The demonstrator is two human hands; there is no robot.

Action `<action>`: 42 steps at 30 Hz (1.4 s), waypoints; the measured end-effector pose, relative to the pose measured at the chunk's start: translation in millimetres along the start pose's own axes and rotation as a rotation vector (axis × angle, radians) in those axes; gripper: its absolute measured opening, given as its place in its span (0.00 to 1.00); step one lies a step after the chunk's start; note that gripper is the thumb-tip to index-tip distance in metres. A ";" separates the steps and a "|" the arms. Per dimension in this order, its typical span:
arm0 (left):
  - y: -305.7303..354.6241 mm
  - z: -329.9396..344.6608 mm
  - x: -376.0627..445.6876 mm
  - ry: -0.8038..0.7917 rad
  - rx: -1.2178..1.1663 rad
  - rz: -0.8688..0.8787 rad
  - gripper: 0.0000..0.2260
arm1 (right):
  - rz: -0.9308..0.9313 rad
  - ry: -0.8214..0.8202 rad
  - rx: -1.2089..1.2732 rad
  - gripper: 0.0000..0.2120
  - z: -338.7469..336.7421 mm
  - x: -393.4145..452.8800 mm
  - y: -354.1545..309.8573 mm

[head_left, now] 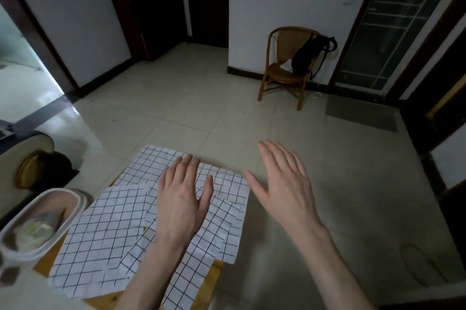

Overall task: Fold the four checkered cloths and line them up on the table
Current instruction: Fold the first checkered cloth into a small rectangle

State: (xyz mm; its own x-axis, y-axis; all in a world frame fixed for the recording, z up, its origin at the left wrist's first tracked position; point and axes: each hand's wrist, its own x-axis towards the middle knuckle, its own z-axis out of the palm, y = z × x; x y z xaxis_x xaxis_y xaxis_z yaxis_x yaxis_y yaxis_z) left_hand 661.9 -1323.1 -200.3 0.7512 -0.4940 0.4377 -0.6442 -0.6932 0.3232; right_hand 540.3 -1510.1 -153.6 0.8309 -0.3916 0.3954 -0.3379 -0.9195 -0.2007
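Note:
Several white cloths with a dark grid pattern lie overlapping and unfolded on a small wooden table [214, 272]. The largest near-left cloth [100, 234] covers the table's left half. A far cloth [151, 161] reaches past the table's back edge. Another cloth [227, 229] hangs over the right edge. My left hand [182, 198] hovers flat over the middle of the pile, fingers spread, holding nothing. My right hand [282, 183] is open in the air to the right of the cloths, beyond the table's edge, fingers apart.
A white plastic tub [63, 224] with crumpled material inside stands at the table's left edge. A wicker chair [285, 67] with a black bag stands by the far wall. A grey mat [360, 113] lies on the tiled floor. A dark cabinet [151, 19] is at the back.

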 end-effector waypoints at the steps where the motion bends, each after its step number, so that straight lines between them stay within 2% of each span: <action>1: -4.5 2.7 2.2 0.012 0.001 -0.029 0.25 | -0.019 -0.007 0.010 0.34 6.0 6.6 -0.8; 11: -45.3 41.5 19.9 0.053 0.062 -0.337 0.25 | -0.269 -0.199 0.137 0.35 82.8 92.3 -12.0; 21: -63.2 84.9 23.4 0.107 0.091 -0.499 0.22 | -0.519 -0.433 0.309 0.36 174.2 142.9 -9.0; 32: -65.8 146.3 -16.8 0.089 0.208 -0.796 0.22 | -0.742 -0.673 0.352 0.35 269.0 133.9 -11.1; 42: -106.9 230.9 -83.5 0.144 0.125 -1.005 0.20 | -0.802 -0.808 0.319 0.37 383.7 92.0 -13.8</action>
State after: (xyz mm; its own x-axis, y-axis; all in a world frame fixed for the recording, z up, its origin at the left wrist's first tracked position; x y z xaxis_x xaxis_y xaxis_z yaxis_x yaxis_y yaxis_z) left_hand 701.2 -1328.9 -465.1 0.9058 0.4086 0.1120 0.3005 -0.8059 0.5102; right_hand 791.1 -1520.7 -458.3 0.8326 0.5337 -0.1481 0.4382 -0.7982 -0.4133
